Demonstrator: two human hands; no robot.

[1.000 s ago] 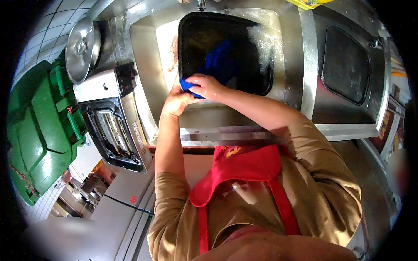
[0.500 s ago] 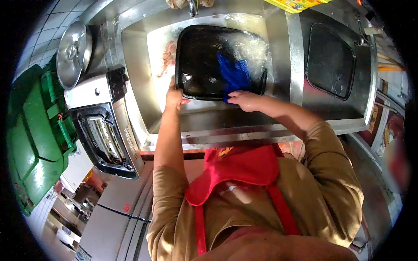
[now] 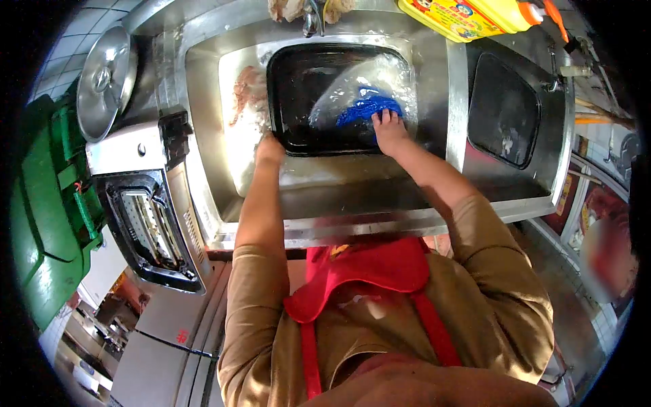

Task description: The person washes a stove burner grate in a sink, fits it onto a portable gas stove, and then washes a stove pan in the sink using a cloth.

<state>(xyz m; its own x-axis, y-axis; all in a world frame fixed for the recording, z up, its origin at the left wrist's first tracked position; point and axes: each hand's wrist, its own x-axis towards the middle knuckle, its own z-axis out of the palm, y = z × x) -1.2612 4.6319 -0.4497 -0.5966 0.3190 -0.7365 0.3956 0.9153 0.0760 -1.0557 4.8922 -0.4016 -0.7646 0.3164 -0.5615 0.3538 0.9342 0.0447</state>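
Note:
A black rectangular tray (image 3: 305, 88) lies in the left steel sink, with water and foam over its right half. My right hand (image 3: 389, 130) presses a blue cloth (image 3: 366, 108) against the tray near its right side, fingers on the cloth. At the tray's lower left corner is my left hand (image 3: 270, 148); its fingers are mostly hidden at the rim. A pale reddish cloth-like thing (image 3: 247, 93) lies left of the tray in the sink.
A second black tray (image 3: 503, 108) is in the right basin. A faucet (image 3: 312, 19) and a yellow bottle (image 3: 461, 17) are behind the sink. On the left are a steel lid (image 3: 103, 80), an oven-like appliance (image 3: 146, 224) and a green bin (image 3: 47, 224).
The blue cloth went from the tray's near left corner to its near edge, then up onto the right part with my right hand. My left hand stays by the left corner.

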